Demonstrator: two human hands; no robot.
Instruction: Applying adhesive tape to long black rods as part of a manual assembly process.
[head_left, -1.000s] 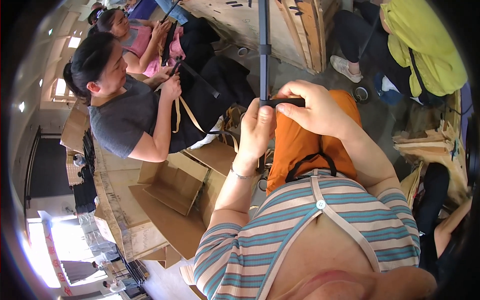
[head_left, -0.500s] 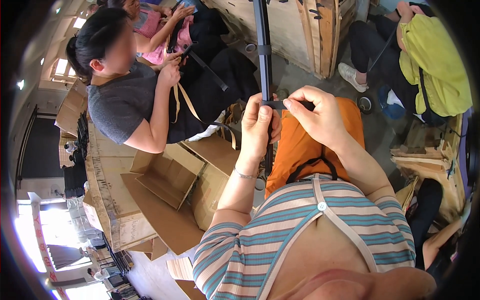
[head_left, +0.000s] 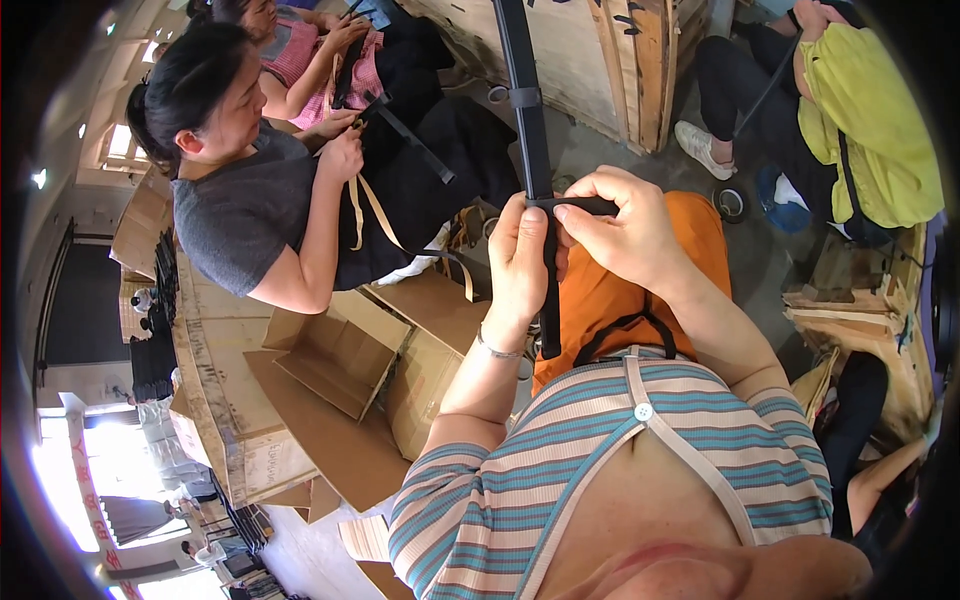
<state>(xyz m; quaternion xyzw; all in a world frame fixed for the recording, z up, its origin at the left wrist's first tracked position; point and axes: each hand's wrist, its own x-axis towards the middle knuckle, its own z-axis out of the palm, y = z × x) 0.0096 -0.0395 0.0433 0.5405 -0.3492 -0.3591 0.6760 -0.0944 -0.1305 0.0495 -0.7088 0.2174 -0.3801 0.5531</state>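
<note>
While the person's left hand (head_left: 522,255) closes its fingers around a long black bar (head_left: 531,140), the right hand (head_left: 630,220) pinches a black strip (head_left: 598,206) between thumb and forefinger, sideways against the bar. The bar's near end lies over orange trousers (head_left: 690,240), right of an open cardboard box (head_left: 325,370).

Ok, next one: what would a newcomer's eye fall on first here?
Probably the bright orange trousers at the centre, where the left hand grips a long dark bar and the right hand pinches a black strip. After that, the yellow-green top on a person at upper right, and the open cardboard box left of the left forearm.
</note>
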